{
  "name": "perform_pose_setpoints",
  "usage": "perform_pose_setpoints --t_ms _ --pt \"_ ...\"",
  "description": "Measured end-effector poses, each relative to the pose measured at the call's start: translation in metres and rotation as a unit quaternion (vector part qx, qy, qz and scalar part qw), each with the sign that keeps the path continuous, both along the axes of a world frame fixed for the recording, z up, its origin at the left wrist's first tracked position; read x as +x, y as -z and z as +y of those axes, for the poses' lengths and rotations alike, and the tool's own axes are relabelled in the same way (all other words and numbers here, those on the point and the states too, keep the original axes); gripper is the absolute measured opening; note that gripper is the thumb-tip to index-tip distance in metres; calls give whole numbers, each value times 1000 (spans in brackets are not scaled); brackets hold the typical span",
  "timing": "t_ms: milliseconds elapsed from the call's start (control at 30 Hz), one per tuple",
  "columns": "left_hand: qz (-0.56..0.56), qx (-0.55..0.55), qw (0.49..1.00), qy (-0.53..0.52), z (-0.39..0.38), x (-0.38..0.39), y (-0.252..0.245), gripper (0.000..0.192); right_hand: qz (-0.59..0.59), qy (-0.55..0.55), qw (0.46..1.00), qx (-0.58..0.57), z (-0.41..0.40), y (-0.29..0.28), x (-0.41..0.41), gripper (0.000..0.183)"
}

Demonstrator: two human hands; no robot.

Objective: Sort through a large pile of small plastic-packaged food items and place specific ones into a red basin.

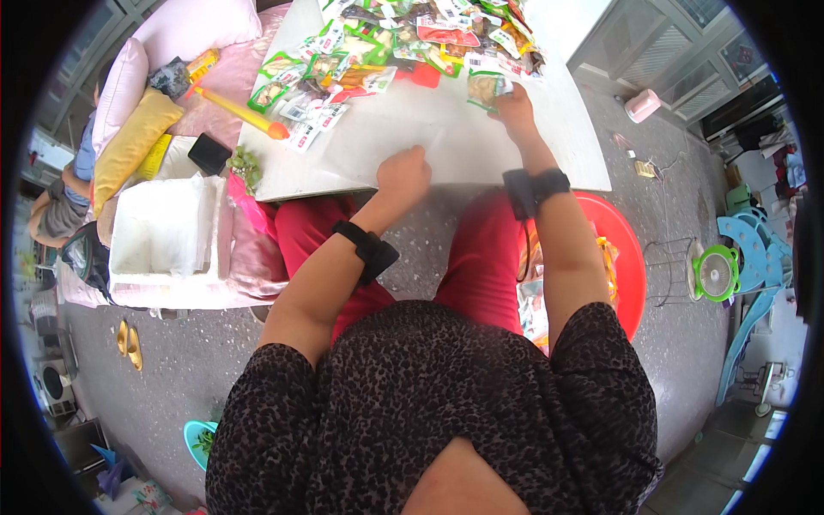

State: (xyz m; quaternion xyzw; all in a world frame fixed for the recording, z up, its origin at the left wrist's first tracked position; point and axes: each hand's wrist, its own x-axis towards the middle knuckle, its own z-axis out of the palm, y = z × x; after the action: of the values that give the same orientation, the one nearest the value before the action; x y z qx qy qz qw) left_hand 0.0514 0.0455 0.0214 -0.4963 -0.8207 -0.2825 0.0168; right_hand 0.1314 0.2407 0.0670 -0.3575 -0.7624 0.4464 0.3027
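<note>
My right hand (515, 114) grips a small clear food packet (484, 89) with green edging and pale contents, held over the white tabletop (444, 158). Curled into a fist, my left hand (404, 172) rests at the table's near edge, and nothing shows in its fingers. A large heap of sealed snack packets (367, 48) in green, red, yellow and white spreads across the far part of the table. Among its near packets lies a flat red piece (421, 75). White printed packets (309, 125) lie left of my left hand.
A red basin (634, 270) holding packets stands by my right leg. At left, a white foam box (161, 232) and a yellow-orange plastic pump toy (241, 114) lie near green grapes (244, 165). A person (71, 187) sits far left. A green fan (716, 273) stands right.
</note>
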Motion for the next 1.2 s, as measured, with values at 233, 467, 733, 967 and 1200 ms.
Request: perform_pose_setpoints --t_ms 233,467,733,967,1200 --pt "-25 -22 999 6 16 9 -3 13 205 -88 943 -245 -44 24 65 23" --pt "-123 -33 992 0 24 15 -7 17 196 -36 899 -390 -83 18 84 21" --pt "-42 35 997 47 23 29 -13 13 197 -28 882 -427 -85 21 69 24" --pt "11 48 995 86 25 28 -10 9 34 -73 943 -324 -72 30 54 21" --pt "14 58 994 90 22 31 -10 8 -31 -102 958 -267 -65 38 65 13"
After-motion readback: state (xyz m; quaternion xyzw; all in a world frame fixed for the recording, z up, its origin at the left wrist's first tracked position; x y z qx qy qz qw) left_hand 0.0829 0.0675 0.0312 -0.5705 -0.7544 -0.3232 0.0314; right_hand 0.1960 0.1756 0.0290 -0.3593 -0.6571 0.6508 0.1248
